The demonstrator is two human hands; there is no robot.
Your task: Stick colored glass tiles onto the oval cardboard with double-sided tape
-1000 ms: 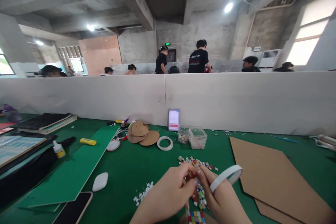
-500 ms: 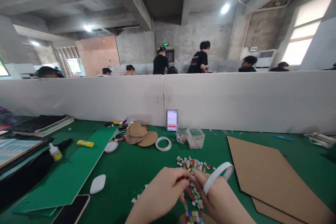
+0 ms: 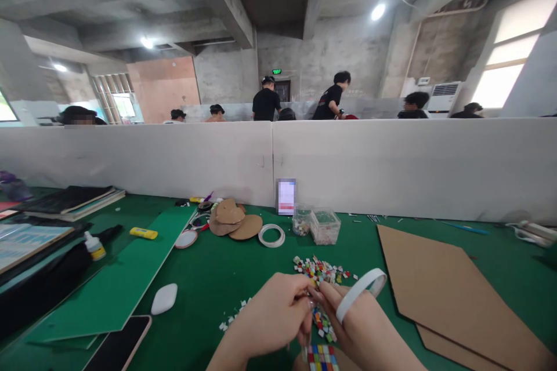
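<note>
My left hand (image 3: 274, 313) and my right hand (image 3: 359, 313) meet at the fingertips in front of me, fingers bent in a pinch. What sits between the fingertips is too small and covered to make out. A narrow white ring, like a roll of tape (image 3: 357, 297), is looped around the fingers of my right hand. Just below the hands, a block of coloured mosaic tiles (image 3: 322, 357) lies in rows on a brown piece of cardboard at the bottom edge. Loose small tiles (image 3: 322, 269) are heaped behind and under my fingers.
Behind the heap stand a clear box (image 3: 325, 226) and a phone (image 3: 286, 197). A white tape roll (image 3: 271, 236) and cardboard discs (image 3: 246, 227) lie left of them. Large cardboard sheets (image 3: 452, 278) are at right. A green board (image 3: 117, 278) and white case (image 3: 164, 299) are at left.
The hands stay pinched together in nearly the same place, with the left fingers shifted slightly. The whole view has moved a little.
</note>
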